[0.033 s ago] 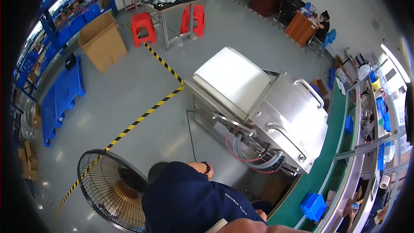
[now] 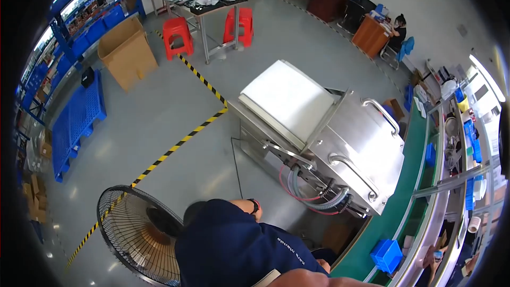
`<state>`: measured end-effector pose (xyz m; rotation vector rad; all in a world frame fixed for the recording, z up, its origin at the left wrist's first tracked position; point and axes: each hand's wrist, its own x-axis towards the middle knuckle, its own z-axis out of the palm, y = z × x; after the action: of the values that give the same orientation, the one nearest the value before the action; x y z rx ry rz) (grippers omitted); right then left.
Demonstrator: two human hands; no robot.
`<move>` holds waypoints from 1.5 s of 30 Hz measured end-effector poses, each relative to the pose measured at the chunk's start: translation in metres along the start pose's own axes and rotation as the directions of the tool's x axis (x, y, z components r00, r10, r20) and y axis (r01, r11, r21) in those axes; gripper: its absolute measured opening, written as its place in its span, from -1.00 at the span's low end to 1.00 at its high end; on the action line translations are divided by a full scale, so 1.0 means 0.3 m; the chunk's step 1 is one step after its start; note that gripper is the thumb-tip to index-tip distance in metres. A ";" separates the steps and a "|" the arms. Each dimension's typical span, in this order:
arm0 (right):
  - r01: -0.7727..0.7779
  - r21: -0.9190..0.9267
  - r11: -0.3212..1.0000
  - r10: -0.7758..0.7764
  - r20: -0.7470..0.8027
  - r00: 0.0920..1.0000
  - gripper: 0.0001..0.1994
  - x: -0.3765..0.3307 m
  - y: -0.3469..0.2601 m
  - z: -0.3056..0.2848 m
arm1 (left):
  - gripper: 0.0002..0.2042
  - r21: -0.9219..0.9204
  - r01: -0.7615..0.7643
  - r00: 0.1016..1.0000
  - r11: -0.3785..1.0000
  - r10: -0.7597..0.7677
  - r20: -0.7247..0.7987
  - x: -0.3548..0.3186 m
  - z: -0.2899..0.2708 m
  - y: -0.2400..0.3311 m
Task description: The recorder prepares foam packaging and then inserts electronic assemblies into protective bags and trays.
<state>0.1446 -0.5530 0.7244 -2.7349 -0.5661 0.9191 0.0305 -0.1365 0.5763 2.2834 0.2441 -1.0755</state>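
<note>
My torso in a navy shirt (image 2: 228, 250) fills the lower middle of the head view. Past its upper edge, my left hand (image 2: 258, 216) shows only in part, just below a dark wristwatch (image 2: 254, 206); its fingers are hidden. A small piece of my right hand (image 2: 323, 265) appears beyond the shirt's lower right side, and whatever it touches is concealed. Ahead of me stands a stainless steel machine (image 2: 366, 149) with curved handles and a white flat top section (image 2: 287, 103). Grey hoses (image 2: 321, 199) and red tubing hang from its near side. Neither visible hand part touches the machine.
A black wire-caged fan (image 2: 139, 236) stands close on my left. Right of me runs a green bench (image 2: 366, 255) with a blue bin (image 2: 387, 255). Farther off are red stools (image 2: 177, 36), a cardboard box (image 2: 127, 53), a blue pallet (image 2: 79, 122) and a seated person (image 2: 397, 32).
The surroundings sit very slightly lower in the picture. My hands and the objects show no other visible difference.
</note>
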 end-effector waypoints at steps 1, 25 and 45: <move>0.002 0.006 1.000 -0.002 -0.005 1.000 -0.66 0.028 -0.008 0.014 | -0.59 -0.015 0.014 1.000 1.000 -0.014 0.002 -0.012 -0.008 -0.026; 0.431 -0.134 0.892 -0.423 0.083 0.902 -0.76 0.579 0.102 -0.072 | -0.51 -0.839 0.404 0.868 0.366 -0.442 0.225 0.222 0.715 -0.435; 0.133 0.101 0.986 -0.160 0.334 0.929 -0.76 0.549 -0.853 0.158 | -0.56 -0.644 0.304 0.806 0.702 -0.550 -0.219 -0.313 0.105 -1.272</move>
<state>0.1614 -0.2491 0.6767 -2.4372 -0.7653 1.3563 -0.2037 0.1602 0.4639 1.8658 1.1803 -0.5867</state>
